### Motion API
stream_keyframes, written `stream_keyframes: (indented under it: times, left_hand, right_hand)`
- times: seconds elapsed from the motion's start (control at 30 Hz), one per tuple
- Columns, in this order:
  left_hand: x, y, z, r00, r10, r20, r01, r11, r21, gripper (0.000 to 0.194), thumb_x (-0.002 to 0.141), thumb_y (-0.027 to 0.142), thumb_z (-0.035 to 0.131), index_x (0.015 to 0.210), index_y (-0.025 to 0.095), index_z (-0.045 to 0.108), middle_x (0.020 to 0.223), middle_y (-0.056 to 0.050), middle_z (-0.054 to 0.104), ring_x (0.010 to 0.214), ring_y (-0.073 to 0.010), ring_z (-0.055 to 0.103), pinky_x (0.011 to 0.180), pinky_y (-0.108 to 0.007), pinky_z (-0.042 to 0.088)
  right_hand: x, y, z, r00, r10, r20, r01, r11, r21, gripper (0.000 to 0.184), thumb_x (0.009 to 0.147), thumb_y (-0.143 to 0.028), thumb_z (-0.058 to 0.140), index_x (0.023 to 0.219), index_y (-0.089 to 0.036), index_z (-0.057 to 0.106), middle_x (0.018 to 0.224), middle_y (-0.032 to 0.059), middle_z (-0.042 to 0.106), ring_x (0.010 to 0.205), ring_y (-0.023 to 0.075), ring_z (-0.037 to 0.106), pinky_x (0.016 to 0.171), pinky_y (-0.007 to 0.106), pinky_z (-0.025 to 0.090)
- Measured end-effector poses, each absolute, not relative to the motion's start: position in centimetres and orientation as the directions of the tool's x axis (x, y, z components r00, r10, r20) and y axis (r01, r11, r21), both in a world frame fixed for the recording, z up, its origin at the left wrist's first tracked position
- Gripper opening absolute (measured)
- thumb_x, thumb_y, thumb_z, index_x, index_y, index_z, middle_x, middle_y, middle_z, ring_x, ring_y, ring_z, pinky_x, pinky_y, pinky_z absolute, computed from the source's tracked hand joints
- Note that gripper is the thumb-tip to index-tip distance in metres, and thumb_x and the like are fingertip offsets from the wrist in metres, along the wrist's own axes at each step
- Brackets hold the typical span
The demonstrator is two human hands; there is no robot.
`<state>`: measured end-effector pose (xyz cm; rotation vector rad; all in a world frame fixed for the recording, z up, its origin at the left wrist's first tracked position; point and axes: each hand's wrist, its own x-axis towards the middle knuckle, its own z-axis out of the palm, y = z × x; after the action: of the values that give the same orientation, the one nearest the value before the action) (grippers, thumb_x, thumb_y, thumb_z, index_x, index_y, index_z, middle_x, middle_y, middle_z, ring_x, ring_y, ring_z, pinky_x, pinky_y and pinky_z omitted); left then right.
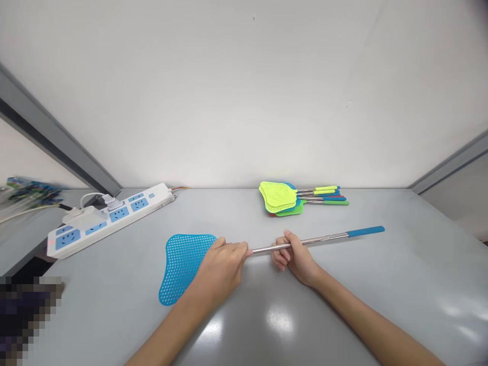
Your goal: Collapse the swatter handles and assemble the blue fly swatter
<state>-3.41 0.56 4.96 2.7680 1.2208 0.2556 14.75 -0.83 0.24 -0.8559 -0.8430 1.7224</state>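
A blue fly swatter [184,264] with a perforated head, a metal rod and a blue grip lies across the front of me. My left hand [224,262] is closed round the rod close to the head and covers the joint between them. Further along the rod, near its middle, my right hand [294,255] has its fingers curled round the metal, thumb on top. The blue grip sticks out to the right, beyond my right hand.
Several fly swatters [280,197] in yellow, green, blue and red lie stacked near the wall. A white power strip [114,218] with plugs in it stands at the left on the grey table [381,290]. Plastic packages [32,193] lie at the far left.
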Motion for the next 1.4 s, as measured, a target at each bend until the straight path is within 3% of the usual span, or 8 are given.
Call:
stream_keyframes:
  times: [0.43, 0.73, 1.13, 1.4]
  left_hand:
    - [-3.1, 0.5, 4.0, 0.616, 0.759, 0.211, 0.749, -0.647, 0.144, 0.029, 0.087, 0.020, 0.023, 0.070, 0.017, 0.046, 0.066, -0.002, 0.050, 0.062, -0.0145, 0.042, 0.066, -0.029, 0.030]
    - [-3.1, 0.6, 4.4, 0.632, 0.747, 0.203, 0.740, -0.661, 0.128, 0.033, 0.085, 0.039, 0.025, 0.071, 0.017, 0.045, 0.069, -0.001, 0.051, 0.064, -0.0137, 0.043, 0.066, -0.028, 0.028]
    - [-3.1, 0.9, 4.3, 0.669, 0.723, 0.173, 0.701, -0.691, 0.177, 0.037, 0.087, 0.034, 0.019, 0.065, 0.017, 0.042, 0.059, 0.001, 0.051, 0.053, -0.0108, 0.044, 0.061, -0.027, 0.025]
    - [-2.9, 1.1, 4.5, 0.688, 0.713, 0.134, 0.701, -0.701, 0.133, 0.036, 0.087, 0.034, 0.020, 0.065, 0.017, 0.042, 0.060, 0.001, 0.052, 0.053, -0.0108, 0.045, 0.060, -0.027, 0.026]
  right_hand:
    - [15.1, -1.0, 0.4, -0.188, 0.957, -0.221, -0.441, -0.283, -0.852, 0.042, 0.079, -0.036, 0.041, 0.042, -0.017, 0.034, 0.041, -0.0042, 0.032, 0.042, 0.0094, 0.038, 0.047, 0.024, 0.028]
    - [15.6, -1.4, 0.3, -0.205, 0.958, -0.199, -0.361, -0.263, -0.895, 0.039, 0.077, -0.030, 0.048, 0.041, -0.017, 0.037, 0.042, -0.0035, 0.031, 0.045, 0.0106, 0.038, 0.050, 0.026, 0.029]
    - [15.5, -1.4, 0.5, -0.180, 0.965, -0.189, -0.332, -0.241, -0.912, 0.042, 0.078, -0.033, 0.046, 0.039, -0.018, 0.041, 0.040, -0.0018, 0.034, 0.045, 0.0117, 0.040, 0.050, 0.027, 0.031]
    - [15.5, -1.4, 0.7, -0.199, 0.965, -0.174, -0.346, -0.235, -0.908, 0.042, 0.078, -0.033, 0.045, 0.039, -0.017, 0.042, 0.039, -0.0019, 0.037, 0.044, 0.0113, 0.042, 0.051, 0.027, 0.033]
